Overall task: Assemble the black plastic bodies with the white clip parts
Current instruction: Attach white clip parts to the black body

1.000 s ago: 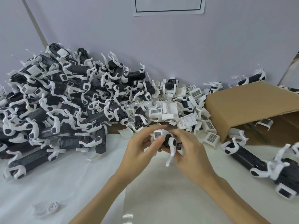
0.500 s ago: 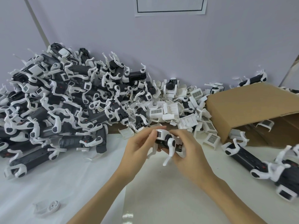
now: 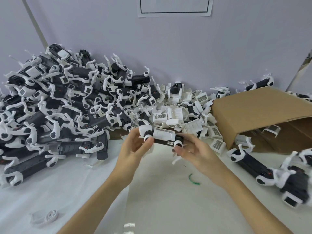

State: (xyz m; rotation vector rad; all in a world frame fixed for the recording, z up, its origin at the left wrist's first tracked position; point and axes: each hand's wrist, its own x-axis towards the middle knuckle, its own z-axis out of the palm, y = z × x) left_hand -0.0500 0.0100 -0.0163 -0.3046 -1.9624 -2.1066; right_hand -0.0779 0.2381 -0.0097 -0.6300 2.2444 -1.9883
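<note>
Counts on the tabletop [image 3: 168,200]

Two hands, left hand [image 3: 133,149] and right hand [image 3: 195,152], share one black body [image 3: 164,141]. One cardboard box [image 3: 256,115], one green scrap [image 3: 194,180], one loose white disc part [image 3: 44,217], one paper sheet [image 3: 174,7] on the wall. Assembled units in the left heap [image 3: 59,107] and the loose white clips [image 3: 182,114] are too many to count.

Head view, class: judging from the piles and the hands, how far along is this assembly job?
Done: a big heap of assembled units, black bodies wearing white clips, fills the left. In hand: the left hand and right hand each grip one end of a black body already carrying white parts. Left: loose white clip parts lie piled by the cardboard box; how many bare bodies remain cannot be told.
</note>
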